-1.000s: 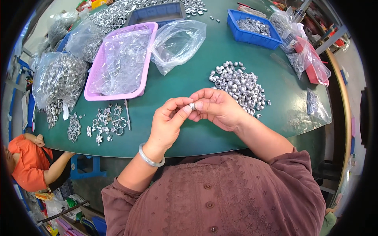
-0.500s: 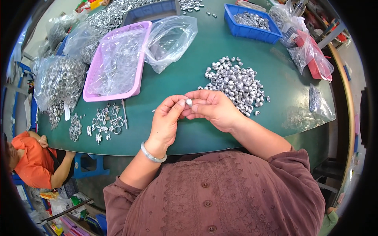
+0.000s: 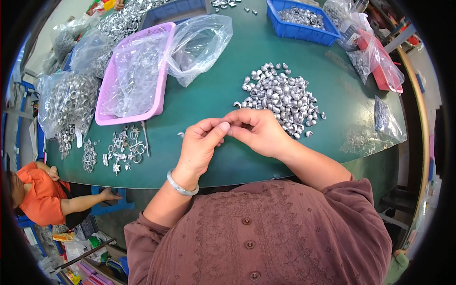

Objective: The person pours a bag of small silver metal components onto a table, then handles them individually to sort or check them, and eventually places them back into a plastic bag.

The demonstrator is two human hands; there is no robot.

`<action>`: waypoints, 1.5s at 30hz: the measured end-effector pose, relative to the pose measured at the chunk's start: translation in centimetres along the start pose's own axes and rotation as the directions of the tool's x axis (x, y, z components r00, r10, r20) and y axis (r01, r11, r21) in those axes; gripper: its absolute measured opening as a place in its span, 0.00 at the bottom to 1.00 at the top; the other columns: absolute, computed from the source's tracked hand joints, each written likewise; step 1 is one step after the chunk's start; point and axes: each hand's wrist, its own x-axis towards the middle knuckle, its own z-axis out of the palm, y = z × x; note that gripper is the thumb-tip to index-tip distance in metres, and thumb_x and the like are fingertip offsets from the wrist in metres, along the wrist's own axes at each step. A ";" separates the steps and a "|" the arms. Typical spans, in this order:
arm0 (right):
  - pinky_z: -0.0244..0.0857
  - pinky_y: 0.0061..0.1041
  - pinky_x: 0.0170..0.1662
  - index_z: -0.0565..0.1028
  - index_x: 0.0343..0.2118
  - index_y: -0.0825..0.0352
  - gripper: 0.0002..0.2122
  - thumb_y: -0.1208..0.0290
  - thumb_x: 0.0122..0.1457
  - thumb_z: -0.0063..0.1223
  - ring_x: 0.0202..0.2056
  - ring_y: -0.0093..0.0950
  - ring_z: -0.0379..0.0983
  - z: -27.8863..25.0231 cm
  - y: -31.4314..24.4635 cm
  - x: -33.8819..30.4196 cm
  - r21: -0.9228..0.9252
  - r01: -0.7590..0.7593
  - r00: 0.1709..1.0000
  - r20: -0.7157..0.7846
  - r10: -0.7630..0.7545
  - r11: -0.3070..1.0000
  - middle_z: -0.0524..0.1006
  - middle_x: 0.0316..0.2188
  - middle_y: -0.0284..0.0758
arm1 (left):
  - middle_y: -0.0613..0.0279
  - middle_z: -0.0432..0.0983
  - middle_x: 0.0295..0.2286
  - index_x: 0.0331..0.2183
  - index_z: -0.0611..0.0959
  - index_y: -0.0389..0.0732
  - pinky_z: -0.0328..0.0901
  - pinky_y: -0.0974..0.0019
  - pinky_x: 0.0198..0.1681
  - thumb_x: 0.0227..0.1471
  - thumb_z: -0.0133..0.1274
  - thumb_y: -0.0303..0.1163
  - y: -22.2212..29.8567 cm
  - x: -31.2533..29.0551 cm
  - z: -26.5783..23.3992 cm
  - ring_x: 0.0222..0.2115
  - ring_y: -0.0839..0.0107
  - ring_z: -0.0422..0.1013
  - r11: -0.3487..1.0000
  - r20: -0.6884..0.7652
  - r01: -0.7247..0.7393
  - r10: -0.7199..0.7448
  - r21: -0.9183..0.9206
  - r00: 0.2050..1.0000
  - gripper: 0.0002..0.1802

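Note:
In front of my chest, above the green table (image 3: 213, 102), my two hands meet at the fingertips. The thumb and fingers of my left hand (image 3: 199, 145) are pinched together, and a pale bangle (image 3: 181, 184) circles that wrist. Bent fingers of my right hand (image 3: 263, 133) press against the left fingertips. The small silver shell-shaped metal piece seen between them earlier is now covered by the fingers. Just beyond my right hand lies a heap of similar silver pieces (image 3: 285, 97). One loose silver piece (image 3: 181, 135) lies left of my left hand.
Silver rings and small parts (image 3: 126, 147) lie at left, beside a pink basket (image 3: 161, 107) lined with clear plastic. Bags of rings (image 3: 69, 102) stand farther left. A blue bin (image 3: 304, 35) and a red bin (image 3: 380, 78) are at far right. A person in orange (image 3: 40, 194) sits at left.
My fingers have closed over the small silver piece, which showed between my thumbs before. The view has shifted slightly. The seated person's forearm has stretched out to the right.

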 end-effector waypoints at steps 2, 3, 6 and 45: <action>0.65 0.18 0.32 0.73 0.35 0.69 0.08 0.79 0.50 0.48 0.26 0.19 0.71 -0.3 -1.0 0.1 -0.196 0.094 0.995 0.045 -0.087 0.976 0.75 0.24 0.35 | 0.66 0.70 0.23 0.30 0.76 0.36 0.60 0.75 0.27 0.52 0.46 0.33 0.1 0.1 -0.4 0.22 0.78 0.64 0.990 0.048 0.080 -0.075 -0.116 0.996 0.10; 0.65 0.19 0.31 0.73 0.35 0.68 0.08 0.78 0.50 0.48 0.26 0.20 0.71 -0.3 -0.8 0.2 -0.186 0.098 0.995 0.028 -0.094 0.978 0.75 0.24 0.35 | 0.66 0.70 0.22 0.31 0.76 0.36 0.59 0.75 0.26 0.52 0.46 0.34 -0.2 0.3 -0.9 0.22 0.78 0.63 0.950 0.108 0.140 -0.113 -0.278 0.988 0.11; 0.65 0.24 0.31 0.73 0.34 0.68 0.08 0.77 0.49 0.48 0.28 0.30 0.72 -1.2 -0.6 0.6 -0.311 0.070 0.992 -0.079 -0.100 0.948 0.75 0.26 0.39 | 0.67 0.69 0.21 0.32 0.75 0.34 0.59 0.75 0.25 0.53 0.44 0.36 -0.1 0.3 -1.0 0.20 0.78 0.63 0.801 0.164 0.251 -0.192 -0.544 0.968 0.13; 0.60 0.15 0.28 0.74 0.28 0.70 0.08 0.70 0.52 0.51 0.25 0.14 0.65 -1.2 -2.7 2.1 -0.085 -0.263 0.964 0.013 0.265 0.961 0.72 0.22 0.27 | 0.69 0.67 0.24 0.37 0.75 0.38 0.54 0.79 0.22 0.50 0.48 0.31 -0.9 0.6 -0.6 0.20 0.82 0.58 0.924 0.029 -0.034 0.049 -0.382 0.998 0.11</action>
